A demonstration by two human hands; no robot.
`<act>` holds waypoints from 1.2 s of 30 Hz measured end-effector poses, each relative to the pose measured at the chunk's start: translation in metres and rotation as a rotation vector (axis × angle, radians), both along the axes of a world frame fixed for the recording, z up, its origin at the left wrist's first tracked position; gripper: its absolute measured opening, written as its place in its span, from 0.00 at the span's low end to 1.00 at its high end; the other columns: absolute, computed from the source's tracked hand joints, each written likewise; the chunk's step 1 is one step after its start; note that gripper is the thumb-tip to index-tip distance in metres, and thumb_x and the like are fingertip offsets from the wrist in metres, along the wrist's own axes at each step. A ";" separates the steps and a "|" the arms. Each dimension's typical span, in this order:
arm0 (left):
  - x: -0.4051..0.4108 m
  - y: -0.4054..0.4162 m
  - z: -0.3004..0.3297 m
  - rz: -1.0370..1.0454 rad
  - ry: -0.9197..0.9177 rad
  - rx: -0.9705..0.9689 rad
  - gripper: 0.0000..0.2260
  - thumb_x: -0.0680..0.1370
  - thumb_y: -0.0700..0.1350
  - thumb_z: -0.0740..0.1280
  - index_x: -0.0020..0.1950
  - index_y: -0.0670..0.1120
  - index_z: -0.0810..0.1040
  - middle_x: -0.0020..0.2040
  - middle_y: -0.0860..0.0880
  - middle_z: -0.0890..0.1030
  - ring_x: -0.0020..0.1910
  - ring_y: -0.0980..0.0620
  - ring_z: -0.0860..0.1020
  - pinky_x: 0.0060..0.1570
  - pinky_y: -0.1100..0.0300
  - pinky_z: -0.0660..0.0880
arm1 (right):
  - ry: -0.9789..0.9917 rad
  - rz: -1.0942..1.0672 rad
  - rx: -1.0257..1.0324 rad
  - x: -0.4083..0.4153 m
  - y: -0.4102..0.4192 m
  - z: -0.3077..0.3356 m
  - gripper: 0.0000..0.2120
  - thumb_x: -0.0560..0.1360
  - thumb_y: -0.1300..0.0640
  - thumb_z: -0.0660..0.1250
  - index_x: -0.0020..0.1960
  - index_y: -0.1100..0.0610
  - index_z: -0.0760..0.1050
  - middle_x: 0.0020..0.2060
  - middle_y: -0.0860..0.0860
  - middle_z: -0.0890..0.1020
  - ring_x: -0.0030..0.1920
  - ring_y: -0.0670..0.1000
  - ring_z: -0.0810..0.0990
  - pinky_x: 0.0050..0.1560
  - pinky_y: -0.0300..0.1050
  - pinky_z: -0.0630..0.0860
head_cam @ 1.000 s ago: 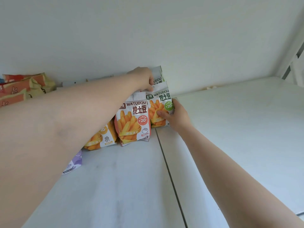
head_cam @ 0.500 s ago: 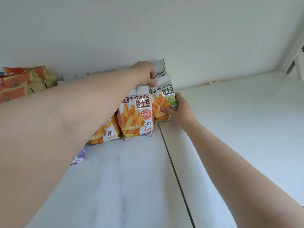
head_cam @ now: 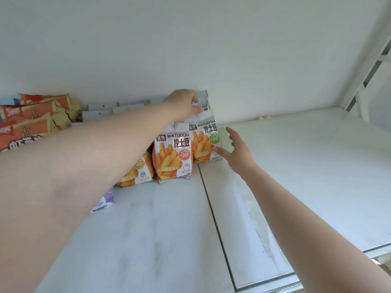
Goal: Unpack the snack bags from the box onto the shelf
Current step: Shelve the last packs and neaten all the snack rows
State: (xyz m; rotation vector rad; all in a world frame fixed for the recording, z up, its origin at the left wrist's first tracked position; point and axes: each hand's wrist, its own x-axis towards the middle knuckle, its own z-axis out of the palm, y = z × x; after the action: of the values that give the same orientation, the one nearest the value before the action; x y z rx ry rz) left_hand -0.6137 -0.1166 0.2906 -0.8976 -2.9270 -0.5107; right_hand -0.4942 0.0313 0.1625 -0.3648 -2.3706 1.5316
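Note:
Several WATUDOU snack bags stand upright in rows on the white shelf (head_cam: 160, 240). A green-labelled bag (head_cam: 204, 140) is at the right end, a red-labelled bag (head_cam: 173, 155) stands in front of it to the left, and an orange one (head_cam: 137, 172) is further left. My left hand (head_cam: 183, 105) rests on the top edges of the bags at the back, fingers curled over them. My right hand (head_cam: 234, 149) hovers open just right of the green bag, thumb near its lower right corner. The box is out of view.
Orange and yellow snack packs (head_cam: 31, 119) are stacked at the far left of the shelf. A purple bag (head_cam: 105, 203) peeks from under my left forearm. A seam (head_cam: 215, 218) splits the shelf boards. A white frame post (head_cam: 364, 77) rises at the right.
My right hand has let go of the green bag and opened, drawing slightly to the right. My left hand stays on the bag tops.

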 end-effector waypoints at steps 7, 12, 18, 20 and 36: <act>0.076 -0.014 0.020 -0.032 -0.037 0.057 0.23 0.81 0.50 0.62 0.73 0.43 0.65 0.72 0.44 0.68 0.70 0.44 0.68 0.68 0.50 0.65 | -0.054 -0.011 0.012 0.053 -0.001 0.060 0.33 0.77 0.53 0.70 0.77 0.50 0.59 0.74 0.52 0.67 0.74 0.52 0.64 0.70 0.48 0.65; 0.106 -0.023 0.030 -0.023 -0.032 0.045 0.23 0.80 0.50 0.63 0.72 0.41 0.67 0.69 0.41 0.71 0.67 0.42 0.70 0.64 0.50 0.68 | -0.056 -0.010 0.043 0.068 -0.008 0.097 0.32 0.77 0.52 0.70 0.77 0.50 0.61 0.73 0.53 0.69 0.73 0.52 0.65 0.69 0.49 0.66; 0.120 -0.046 0.016 -0.003 0.020 0.019 0.26 0.79 0.51 0.65 0.74 0.42 0.64 0.70 0.42 0.68 0.70 0.43 0.67 0.66 0.51 0.64 | -0.124 -0.018 0.087 0.073 -0.006 0.099 0.32 0.77 0.50 0.69 0.77 0.48 0.61 0.72 0.55 0.69 0.71 0.55 0.68 0.67 0.51 0.69; 0.119 -0.050 0.005 0.002 0.094 -0.003 0.28 0.79 0.51 0.65 0.74 0.41 0.62 0.71 0.42 0.67 0.71 0.43 0.65 0.68 0.52 0.61 | -0.138 -0.036 0.069 0.069 0.000 0.095 0.31 0.77 0.49 0.69 0.77 0.48 0.61 0.72 0.54 0.69 0.71 0.54 0.68 0.67 0.52 0.69; 0.048 0.016 -0.084 0.201 0.449 -0.426 0.44 0.76 0.69 0.55 0.78 0.39 0.44 0.79 0.40 0.46 0.78 0.41 0.43 0.75 0.42 0.44 | -0.100 0.109 -0.216 -0.071 0.045 -0.006 0.24 0.81 0.37 0.52 0.77 0.36 0.55 0.76 0.39 0.60 0.76 0.50 0.60 0.77 0.52 0.55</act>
State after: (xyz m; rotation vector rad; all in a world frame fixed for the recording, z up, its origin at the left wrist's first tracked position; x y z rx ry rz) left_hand -0.5662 -0.1004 0.2069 -0.6249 -2.6882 0.3028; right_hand -0.5653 0.0764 0.1562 -0.3721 -2.3391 1.8682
